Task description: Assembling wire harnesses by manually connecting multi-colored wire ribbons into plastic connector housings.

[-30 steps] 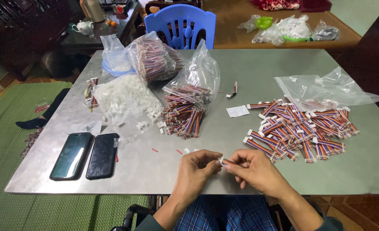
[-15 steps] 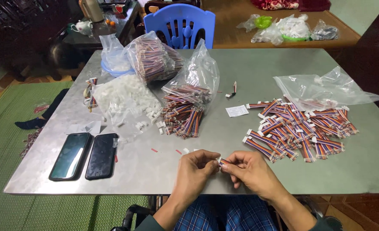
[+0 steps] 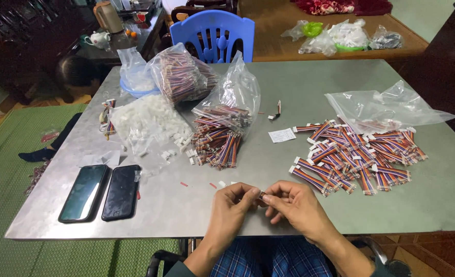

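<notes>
At the near edge of the grey metal table (image 3: pixel 299 77), my left hand (image 3: pixel 232 208) and right hand (image 3: pixel 294 205) pinch a short multicoloured ribbon cable piece (image 3: pixel 260 195) between fingertips, mostly hidden. A loose pile of striped ribbon cables with white plugs (image 3: pixel 355 154) lies to the right, beneath a crumpled clear plastic bag (image 3: pixel 386 105). Further off, left, a clear bag spilling similar cables (image 3: pixel 225 128) sits beside a small white paper slip (image 3: pixel 282 135). Two dark phones (image 3: pixel 101 192) lie near left.
</notes>
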